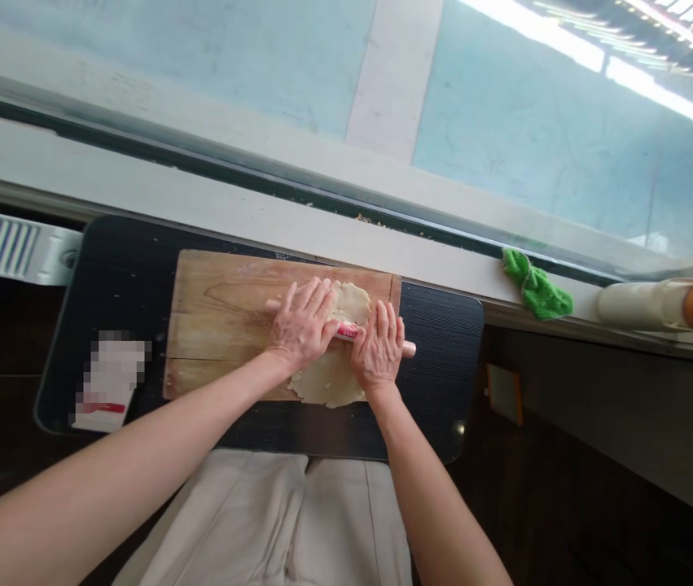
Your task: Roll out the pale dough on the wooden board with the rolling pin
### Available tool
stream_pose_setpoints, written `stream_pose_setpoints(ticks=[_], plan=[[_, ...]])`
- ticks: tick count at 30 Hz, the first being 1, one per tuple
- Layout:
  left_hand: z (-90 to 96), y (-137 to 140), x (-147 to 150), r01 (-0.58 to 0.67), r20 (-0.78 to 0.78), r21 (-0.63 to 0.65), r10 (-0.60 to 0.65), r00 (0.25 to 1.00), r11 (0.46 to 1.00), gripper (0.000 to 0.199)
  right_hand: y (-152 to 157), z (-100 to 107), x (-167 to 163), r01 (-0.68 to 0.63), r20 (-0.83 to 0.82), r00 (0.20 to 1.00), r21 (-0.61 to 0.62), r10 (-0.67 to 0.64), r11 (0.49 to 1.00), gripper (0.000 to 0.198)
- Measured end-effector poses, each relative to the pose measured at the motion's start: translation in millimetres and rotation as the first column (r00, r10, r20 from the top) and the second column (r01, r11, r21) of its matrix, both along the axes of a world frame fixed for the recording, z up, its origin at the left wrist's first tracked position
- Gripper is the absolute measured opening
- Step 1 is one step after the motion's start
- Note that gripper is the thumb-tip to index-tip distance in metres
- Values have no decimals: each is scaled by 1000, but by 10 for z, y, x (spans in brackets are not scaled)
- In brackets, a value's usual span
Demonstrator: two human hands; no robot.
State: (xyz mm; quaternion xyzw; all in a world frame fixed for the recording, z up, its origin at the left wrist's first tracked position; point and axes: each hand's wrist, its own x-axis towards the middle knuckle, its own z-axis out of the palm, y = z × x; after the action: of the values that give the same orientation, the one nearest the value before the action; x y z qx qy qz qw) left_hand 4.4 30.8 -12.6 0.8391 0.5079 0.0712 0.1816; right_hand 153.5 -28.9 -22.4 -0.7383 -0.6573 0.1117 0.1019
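Note:
A pinkish rolling pin (347, 330) with a red printed band lies across a thin, ragged-edged sheet of dough (329, 379). My left hand (302, 321) curves over the pin's left part, fingers pointing away from me. On the right part of the pin my right hand (379, 346) presses down in the same way, its fingers close together and bent over it. Both pin ends stick out past my hands. Dough shows on the far side and the near side of the pin. Under it all is a wooden board (217, 305).
The board rests on a small black table (437, 366) against a windowsill (212, 195). A box with a red stripe (111, 382), partly blurred, lies at the table's left. On the sill at right are a green cloth (538, 286) and a pale bottle (639, 305). A radiator (10, 244) stands left.

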Motion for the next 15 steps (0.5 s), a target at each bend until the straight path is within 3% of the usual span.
stream_pose_setpoints(ticks=[7, 12, 15], plan=[[-30, 508, 212, -83, -80, -14, 81, 993, 996, 60, 564, -13, 167, 58, 1, 998, -17, -58, 998, 56], [-9, 80, 30, 33, -38, 23, -32, 999, 999, 58, 68, 13, 12, -4, -28, 1000, -22, 3, 1000, 54], [-37, 139, 39, 36, -39, 22, -35, 999, 999, 57, 140, -9, 32, -8, -28, 1000, -14, 8, 1000, 53]])
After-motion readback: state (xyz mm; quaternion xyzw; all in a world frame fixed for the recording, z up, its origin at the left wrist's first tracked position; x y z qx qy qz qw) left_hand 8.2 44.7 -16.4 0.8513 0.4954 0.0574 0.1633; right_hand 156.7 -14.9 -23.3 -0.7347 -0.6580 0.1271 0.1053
